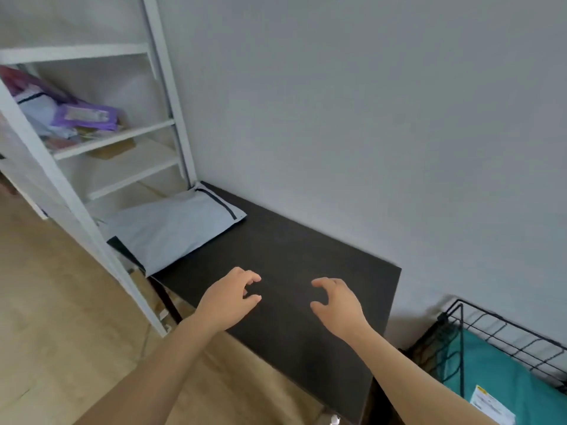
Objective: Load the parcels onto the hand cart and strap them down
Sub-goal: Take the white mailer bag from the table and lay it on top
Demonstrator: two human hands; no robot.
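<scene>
A grey plastic mailer parcel lies at the far left end of a dark table. A teal parcel with a white label sits inside a black wire cart at the lower right. My left hand and my right hand hover over the table's middle, facing each other, fingers loosely curled and holding nothing. Both hands are to the right of the grey parcel and apart from it.
A white metal shelf rack stands at the left, with purple and white mailers piled on an upper shelf. A grey wall runs behind the table. Light wood floor spreads at the lower left.
</scene>
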